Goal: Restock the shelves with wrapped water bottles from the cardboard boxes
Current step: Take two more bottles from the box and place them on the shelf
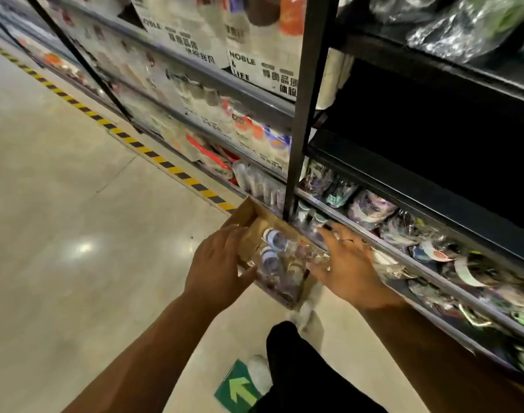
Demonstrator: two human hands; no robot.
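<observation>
Cardboard box [252, 216] beneath fingers: left hand [216, 263] curls round bottles [280, 257]; right hand [348, 263] splayed flat opposite, probably bracing them for lift.

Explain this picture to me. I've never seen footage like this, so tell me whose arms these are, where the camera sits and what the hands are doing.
There is no machine here. A person wears a wide-angle camera on the head, so you look down along their own bare arms.

They stand in a store aisle, on a shiny floor next to dark shelves of packaged goods.

An open cardboard box sits low in front of the shelves. Inside it is a pack of wrapped water bottles in clear plastic.

The left hand grips the pack's left side, with the thumb against the wrap. The right hand is spread open at the pack's right side, and only its thumb touches it.

The picture is blurred, so I cannot tell whether the pack is being lifted.
</observation>
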